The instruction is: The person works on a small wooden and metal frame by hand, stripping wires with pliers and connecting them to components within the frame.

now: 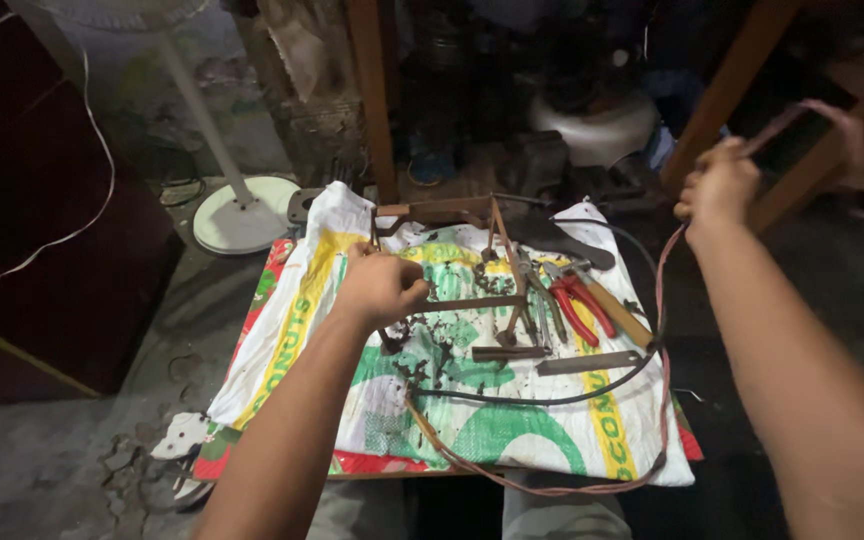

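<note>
The left hand (pixel 380 287) sat at the centre of the frame, fingers curled shut on the rusty metal frame (pixel 472 255), a welded piece of thin bars that stood on the bench (pixel 372 468). A printed woven sack (pixel 512 430), white with green and yellow, covered the bench, so only a thin edge of the bench top showed at the lower middle.

The right hand (pixel 717 185) was raised in the upper right of the frame, closed around a pinkish-brown cord (pixel 664 330). The cord ran down from that hand, curved past the sack's right edge, looped below the lower edge and came back up onto the sack near the left forearm. Above the hand the cord was blurred, and its end could not be made out.

Just right of the metal frame lay red-handled pliers (pixel 580 305) among other hand tools, too crowded to tell apart. A black cable (pixel 542 400) crossed the sack below them. The dark background hid most detail; a white fan base (pixel 242 212) stood on the floor at the upper left.
</note>
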